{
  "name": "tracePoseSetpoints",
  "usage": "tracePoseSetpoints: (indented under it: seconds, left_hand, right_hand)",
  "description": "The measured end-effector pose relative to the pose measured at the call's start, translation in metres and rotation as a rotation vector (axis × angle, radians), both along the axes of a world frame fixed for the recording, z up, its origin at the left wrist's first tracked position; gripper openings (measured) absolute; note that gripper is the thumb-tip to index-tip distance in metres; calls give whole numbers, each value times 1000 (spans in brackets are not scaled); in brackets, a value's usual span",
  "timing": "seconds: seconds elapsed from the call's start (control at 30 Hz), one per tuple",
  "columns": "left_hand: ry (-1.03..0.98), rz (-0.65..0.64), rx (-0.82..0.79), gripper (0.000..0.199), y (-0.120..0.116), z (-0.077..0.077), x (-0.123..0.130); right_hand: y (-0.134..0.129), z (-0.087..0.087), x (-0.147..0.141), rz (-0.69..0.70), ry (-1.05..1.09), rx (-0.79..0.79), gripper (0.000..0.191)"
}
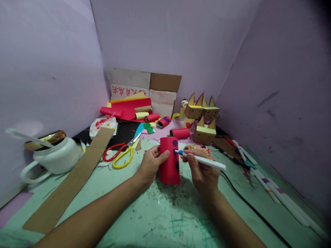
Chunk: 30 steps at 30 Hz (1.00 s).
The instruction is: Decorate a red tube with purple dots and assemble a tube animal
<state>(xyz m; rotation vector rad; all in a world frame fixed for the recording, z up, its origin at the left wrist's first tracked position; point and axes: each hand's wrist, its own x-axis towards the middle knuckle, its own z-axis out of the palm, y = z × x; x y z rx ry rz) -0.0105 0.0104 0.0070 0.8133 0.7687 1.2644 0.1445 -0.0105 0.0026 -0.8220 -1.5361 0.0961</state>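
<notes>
Spotted red paper tube upright over green-covered table, between its side edges.
My left hand half-closed around it; my right pinches white marker, tip at the spots.

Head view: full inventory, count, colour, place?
Held tube: 1, red, dark dots, left hand
Held pen: 1, white, blue tip, right hand
Scissors: 1, red/yellow handles, left
Strip: 1, brown, left
Pot: 1, white, far left
Stick: 1, white, at pot
Bag: 1, white/red, back left
Carton: 1, white/brown, back
Paper: several, red/yellow, by carton
Small tubes: several, red/yellow, back
Eared boxes: 3, yellow/brown, back right
Loose pens: several, mostly white, right
Cable: 1, black, right
Cover: 1, green, underneath
Walls: 3, lilac, around
Hands: 2, centre, left, right
</notes>
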Motion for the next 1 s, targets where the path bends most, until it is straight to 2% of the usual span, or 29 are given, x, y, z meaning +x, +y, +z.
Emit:
tracePoseSetpoints:
  seconds: [0.53,0.87,1.0]
  left_hand:
    - [-19,-5,-5,58,2,-2,-1]
    - [-44,-3,-1,56,2,-1,-1]
    - [-40,-7,1,56,1,0,-1]
  right_hand:
    - [-1,-4,1,52,20,-37,12]
    - [-2,2,2,33,55,-27,18]
    - [-1,1,1,48,63,-18,15]
